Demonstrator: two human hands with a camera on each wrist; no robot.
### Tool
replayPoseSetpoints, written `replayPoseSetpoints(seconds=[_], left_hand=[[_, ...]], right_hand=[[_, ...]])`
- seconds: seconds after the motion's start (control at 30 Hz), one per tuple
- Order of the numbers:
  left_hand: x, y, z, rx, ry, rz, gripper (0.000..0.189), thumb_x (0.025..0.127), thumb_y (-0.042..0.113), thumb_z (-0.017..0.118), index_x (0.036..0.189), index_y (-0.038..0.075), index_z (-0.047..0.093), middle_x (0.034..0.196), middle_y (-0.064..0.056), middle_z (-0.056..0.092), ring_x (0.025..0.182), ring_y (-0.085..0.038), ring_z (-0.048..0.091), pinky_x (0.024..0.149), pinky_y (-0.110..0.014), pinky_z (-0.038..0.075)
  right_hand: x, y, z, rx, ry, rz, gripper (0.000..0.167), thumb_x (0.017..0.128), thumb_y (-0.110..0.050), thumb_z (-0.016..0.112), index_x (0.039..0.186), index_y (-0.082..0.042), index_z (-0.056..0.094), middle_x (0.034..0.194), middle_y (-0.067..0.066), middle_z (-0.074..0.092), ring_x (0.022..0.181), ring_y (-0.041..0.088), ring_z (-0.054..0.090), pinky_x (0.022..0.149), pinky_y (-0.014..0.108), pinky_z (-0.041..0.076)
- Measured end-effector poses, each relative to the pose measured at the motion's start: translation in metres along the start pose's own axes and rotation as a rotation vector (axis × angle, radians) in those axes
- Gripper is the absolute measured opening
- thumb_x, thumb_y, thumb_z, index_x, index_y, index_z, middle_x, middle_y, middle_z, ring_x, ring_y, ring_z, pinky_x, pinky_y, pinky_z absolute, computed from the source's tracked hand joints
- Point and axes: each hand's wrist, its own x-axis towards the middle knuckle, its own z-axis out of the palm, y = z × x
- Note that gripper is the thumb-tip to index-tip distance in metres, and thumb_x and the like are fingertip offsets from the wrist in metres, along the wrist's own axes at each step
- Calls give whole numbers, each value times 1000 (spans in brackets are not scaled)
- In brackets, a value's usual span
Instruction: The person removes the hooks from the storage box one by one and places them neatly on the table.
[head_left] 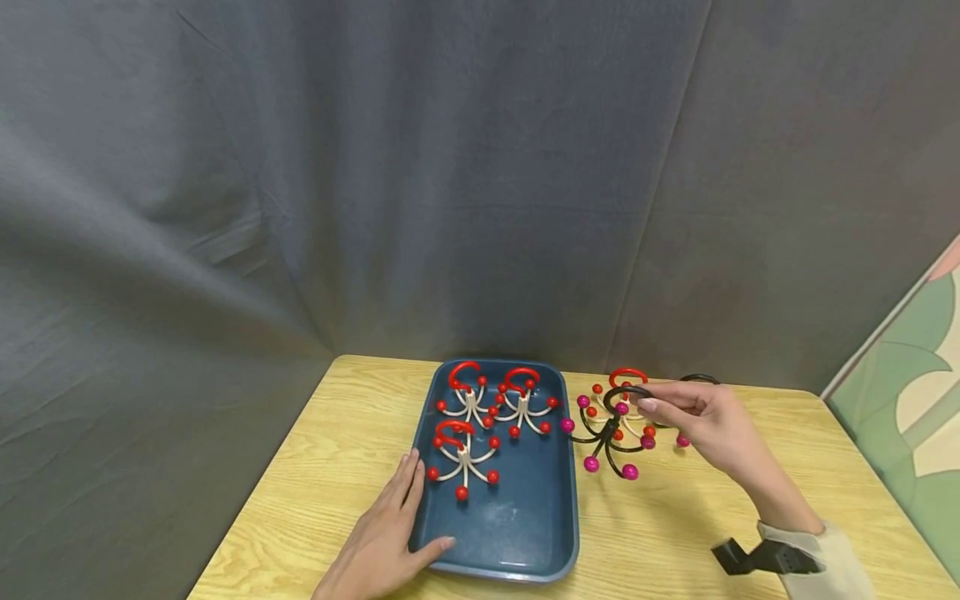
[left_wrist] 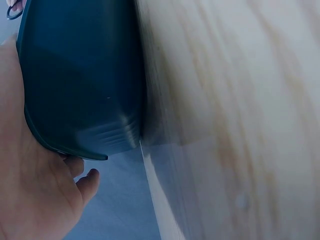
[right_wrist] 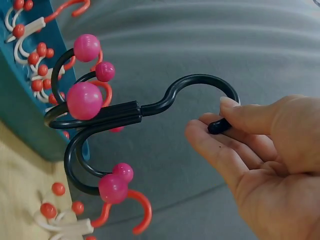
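Observation:
My right hand pinches the tip of the hook of a black multi-arm hanger with pink ball ends. It hangs beside the right edge of a dark blue tray; in the right wrist view, thumb and fingers meet at the hook's end. Inside the tray stand three white hangers with red hooks and red balls: one at back left, one at back right, one nearer the front. My left hand rests against the tray's left side, fingers extended, thumb over its rim.
Right of the tray, another white-and-red hanger stands on the wooden table, partly hidden by the black one. Behind my right hand, a second black hanger shows in part. Grey cloth hangs behind the table; a patterned panel borders the right.

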Motion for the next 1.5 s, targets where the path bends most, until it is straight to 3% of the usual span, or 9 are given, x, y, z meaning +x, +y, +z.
replayPoseSetpoints(seconds=[0.33,0.53,0.73,0.97,1.2,1.5], left_hand=[[-2,-1,0,1,5,-3,115,88,84,56,169,9,21,180,-4,8,166,-29,17,126,-52,38],[-3,-1,0,-8,4,-14,115,88,84,56,169,10,20,180,-3,8,166,-28,17,126,-52,38],[-3,-1,2,-3,0,-11,116,88,84,57,169,9,20,180,-4,8,166,-29,17,126,-52,39],[-3,0,3,4,14,1,114,89,83,56,169,9,21,180,-3,8,166,-27,17,126,-51,39],[-2,0,2,7,15,6,112,90,82,55,169,11,19,180,-3,7,166,-26,16,127,-50,38],[-2,0,2,7,38,12,111,91,81,57,169,10,21,180,-3,8,166,-27,18,126,-51,38]], right_hand=[[-7,25,-5,-106,-3,6,26,100,-22,73,120,-7,80,104,9,83,86,-6,73,71,21,56],[-5,40,-2,-96,-23,-13,23,99,-20,74,118,-9,81,103,10,83,86,-6,72,68,22,56],[-4,60,2,-65,-45,38,28,100,-23,73,123,-9,79,106,13,82,74,-2,64,51,25,41],[0,75,8,-36,-73,99,33,101,-28,71,127,-9,77,114,16,80,85,-3,72,63,25,54],[5,86,10,-21,-95,115,35,101,-28,72,127,-5,76,109,18,81,84,-3,71,53,27,41],[7,89,10,-45,-92,102,33,100,-29,73,125,-8,78,105,14,82,78,-2,65,59,25,42]])
